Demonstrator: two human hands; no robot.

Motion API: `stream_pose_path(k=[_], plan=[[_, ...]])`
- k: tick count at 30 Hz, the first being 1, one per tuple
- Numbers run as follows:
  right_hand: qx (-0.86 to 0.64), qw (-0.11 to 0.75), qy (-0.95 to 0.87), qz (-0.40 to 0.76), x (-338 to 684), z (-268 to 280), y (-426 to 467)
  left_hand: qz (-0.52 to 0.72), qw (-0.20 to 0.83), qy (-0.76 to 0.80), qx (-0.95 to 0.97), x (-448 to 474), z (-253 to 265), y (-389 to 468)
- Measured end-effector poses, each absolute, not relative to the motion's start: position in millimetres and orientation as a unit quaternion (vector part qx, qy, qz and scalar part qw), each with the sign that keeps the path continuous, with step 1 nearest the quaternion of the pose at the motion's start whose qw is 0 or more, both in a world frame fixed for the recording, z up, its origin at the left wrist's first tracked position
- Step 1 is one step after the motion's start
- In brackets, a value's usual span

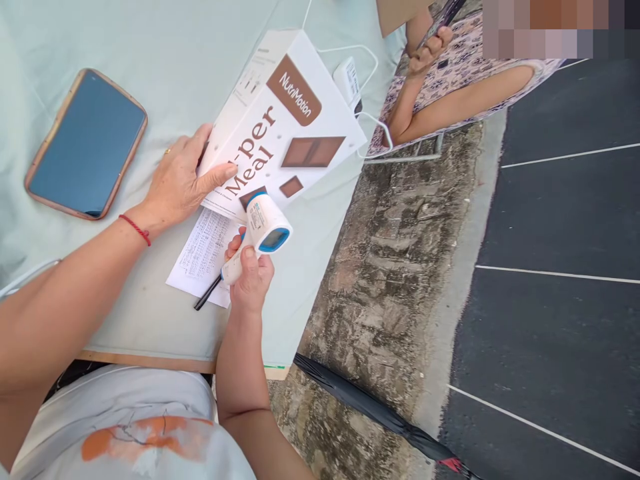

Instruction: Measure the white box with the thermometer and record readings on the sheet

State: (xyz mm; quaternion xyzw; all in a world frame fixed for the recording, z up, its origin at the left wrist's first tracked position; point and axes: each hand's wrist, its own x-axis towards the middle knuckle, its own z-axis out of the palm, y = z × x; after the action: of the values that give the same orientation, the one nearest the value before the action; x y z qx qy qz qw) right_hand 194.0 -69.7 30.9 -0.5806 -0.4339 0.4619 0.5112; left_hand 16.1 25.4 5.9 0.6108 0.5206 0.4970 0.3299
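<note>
Here's the thermometer (270, 223), tilted over the table (300, 273), overlapping the box (303, 87) in view, the right hand (253, 277) wrapped round its grip; the left hand (177, 175) has hold of the box, thumb across the front, fingers at its edge; a printed paper (200, 250) peeks out below, a phone (87, 143) off to the left, another person's hand (427, 53) beyond, a furled umbrella (365, 393) beside the table

Box (287, 127): smooth printed cardboard. Thermometer (257, 231): smooth plastic, low sheen. Phone (86, 143): glossy screen. Tablecloth (155, 80): matt cloth, lightly wrinkled. Sheet (199, 252): paper. Umbrella (367, 399): cloth. Ground (395, 247): rough, uneven, concrete-like.
</note>
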Motion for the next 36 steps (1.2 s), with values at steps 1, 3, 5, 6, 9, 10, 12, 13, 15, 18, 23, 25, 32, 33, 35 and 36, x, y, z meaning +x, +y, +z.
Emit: stream_pose_path(k=[1,3,5,6,9,10,12,13,15,18,23,25,32,33,35,36], plan=[[-0.583,0.513,-0.433,0.458,194.3,30.0,-69.9,0.492,0.33,0.521,0.614,15.6,6.5,25.3],[-0.59,0.507,-0.437,0.451,194.0,28.4,-70.3,0.484,0.332,0.521,0.62,14.6,8.1,25.3],[-0.599,0.495,-0.443,0.446,192.8,28.1,-70.9,0.486,0.333,0.517,0.621,13.7,9.3,25.6],[-0.603,0.491,-0.444,0.446,192.1,28.6,-71.2,0.489,0.333,0.515,0.621,13.3,9.5,25.9],[-0.593,0.487,-0.449,0.459,191.8,32.3,-73.1,0.496,0.34,0.503,0.621,12.5,8.5,26.5],[-0.586,0.485,-0.454,0.464,192.2,33.9,-74.2,0.497,0.345,0.495,0.623,12.4,7.5,26.5],[-0.58,0.478,-0.463,0.469,193.8,37.4,-77.7,0.503,0.352,0.48,0.626,12.6,5.0,26.3],[-0.582,0.475,-0.465,0.468,194.6,39.1,-79.9,0.509,0.353,0.473,0.627,12.8,3.8,26.0],[-0.59,0.474,-0.461,0.463,196.2,42.6,-85.1,0.52,0.348,0.463,0.628,13.2,2.3,25.4],[-0.602,0.487,-0.448,0.447,198.6,48.2,-92.9,0.522,0.339,0.452,0.639,13.2,3.6,24.9],[-0.626,0.503,-0.434,0.409,206.3,57.2,-102.9,0.51,0.322,0.423,0.677,11.6,8.2,25.7],[-0.638,0.495,-0.436,0.398,212.8,57.7,-106.1,0.506,0.318,0.418,0.684,11.1,7.6,26.2],[-0.756,0.401,-0.463,0.232,266.9,27.2,-109.7,0.514,0.345,0.407,0.671,11.4,3.6,28.9],[-0.773,0.375,-0.471,0.199,277.5,20.0,-109.7,0.512,0.348,0.408,0.671,11.0,3.6,29.2],[-0.796,0.313,-0.495,0.153,297.3,6.7,-110.1,0.5,0.353,0.412,0.675,9.7,3.1,30.0],[-0.803,0.29,-0.502,0.14,305.3,1.1,-110.5,0.494,0.354,0.415,0.677,9.0,2.6,30.4]])
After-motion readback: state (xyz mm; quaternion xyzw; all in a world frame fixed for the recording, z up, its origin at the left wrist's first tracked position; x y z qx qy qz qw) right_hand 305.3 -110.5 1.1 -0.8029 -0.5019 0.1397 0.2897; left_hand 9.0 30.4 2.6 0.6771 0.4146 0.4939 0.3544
